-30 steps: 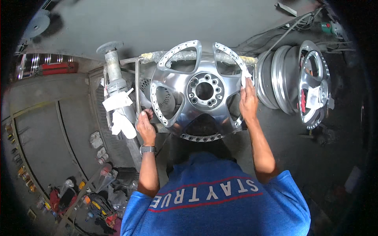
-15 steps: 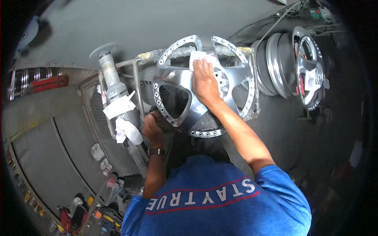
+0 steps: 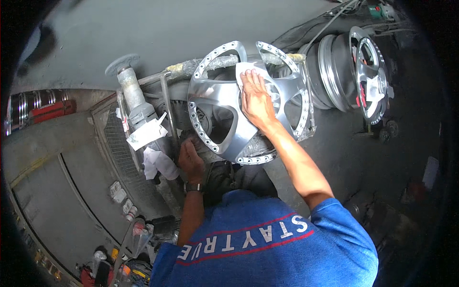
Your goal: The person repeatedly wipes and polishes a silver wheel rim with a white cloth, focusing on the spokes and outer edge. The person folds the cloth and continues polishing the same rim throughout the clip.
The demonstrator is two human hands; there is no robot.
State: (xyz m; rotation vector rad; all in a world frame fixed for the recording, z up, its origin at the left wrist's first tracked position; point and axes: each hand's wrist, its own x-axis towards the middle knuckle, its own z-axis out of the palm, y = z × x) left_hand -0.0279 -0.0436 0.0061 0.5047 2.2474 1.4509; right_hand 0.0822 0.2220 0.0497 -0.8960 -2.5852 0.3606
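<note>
Right fingers (image 3: 252,80) outstretched, flat over white cloth (image 3: 244,68), silver wheel (image 3: 217,91) beneath, left fingers (image 3: 186,149) near rim, hold unclear

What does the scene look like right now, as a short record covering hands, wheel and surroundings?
Right hand: flat over a white wipe, on the wheel face
Left hand: by the wheel's lower left edge; grip unclear
Wheel: silver, spoked, above a metal rack
Left side: power tool
Right side: silver rims
</note>
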